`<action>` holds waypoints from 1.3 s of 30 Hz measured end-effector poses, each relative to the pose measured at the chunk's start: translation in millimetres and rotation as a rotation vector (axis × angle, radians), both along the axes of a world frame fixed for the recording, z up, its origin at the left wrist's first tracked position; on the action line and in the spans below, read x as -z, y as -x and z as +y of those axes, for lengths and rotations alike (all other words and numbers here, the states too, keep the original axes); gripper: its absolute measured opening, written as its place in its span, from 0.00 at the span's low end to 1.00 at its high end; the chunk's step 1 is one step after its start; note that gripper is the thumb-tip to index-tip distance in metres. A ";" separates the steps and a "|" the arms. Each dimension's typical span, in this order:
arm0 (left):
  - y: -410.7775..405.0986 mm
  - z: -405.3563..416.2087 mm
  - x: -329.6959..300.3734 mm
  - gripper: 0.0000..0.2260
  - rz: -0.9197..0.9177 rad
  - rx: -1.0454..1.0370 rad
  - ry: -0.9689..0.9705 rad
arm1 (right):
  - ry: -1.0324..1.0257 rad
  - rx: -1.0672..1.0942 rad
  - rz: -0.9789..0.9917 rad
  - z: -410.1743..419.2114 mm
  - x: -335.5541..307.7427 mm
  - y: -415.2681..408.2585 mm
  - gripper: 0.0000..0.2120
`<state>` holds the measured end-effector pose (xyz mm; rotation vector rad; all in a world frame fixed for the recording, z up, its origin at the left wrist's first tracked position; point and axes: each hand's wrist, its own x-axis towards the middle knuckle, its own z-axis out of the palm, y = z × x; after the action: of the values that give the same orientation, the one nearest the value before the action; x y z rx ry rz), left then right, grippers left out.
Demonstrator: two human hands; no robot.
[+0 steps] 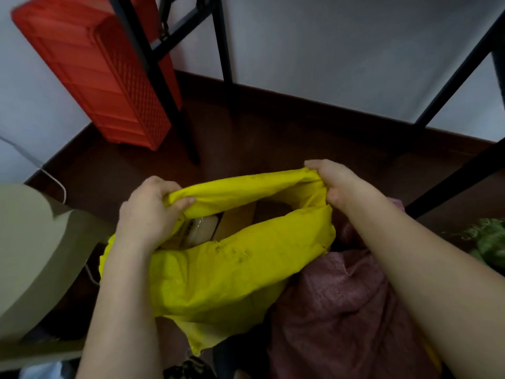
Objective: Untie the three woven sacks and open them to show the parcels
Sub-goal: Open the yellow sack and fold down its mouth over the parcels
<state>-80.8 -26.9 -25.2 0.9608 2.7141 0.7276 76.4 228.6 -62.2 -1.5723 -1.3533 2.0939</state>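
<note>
Three sacks are counted: one yellow sack (232, 272), mouth open; one pink sack (344, 310) just beside it on the right; one green sack (489, 242), seen only in part at the right edge. Two hands are counted, the left hand (149, 212) and the right hand (337, 184). Inside the yellow sack two parcels are made out: one cardboard box (235, 222) and one clear-wrapped packet (202, 229). One red crate (109, 77) is counted. Black frame legs: at least five visible, full count not determinable.
</note>
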 end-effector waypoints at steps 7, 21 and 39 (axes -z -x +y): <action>-7.3 5.6 -8.2 0.10 -0.315 -0.200 -0.280 | -1.208 -0.492 0.037 -26.7 -19.7 1.0 0.23; 3.0 15.4 7.9 0.13 -0.388 -0.312 -0.482 | -0.724 -0.511 0.138 -19.8 -10.4 20.7 0.09; 10.3 13.0 25.3 0.10 -0.167 -0.337 -0.201 | -0.278 -0.518 0.183 -8.8 5.5 31.1 0.17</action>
<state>-91.0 -13.8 -50.5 0.4505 2.7181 1.1035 45.3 219.7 -67.7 -0.9656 -2.0367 2.1134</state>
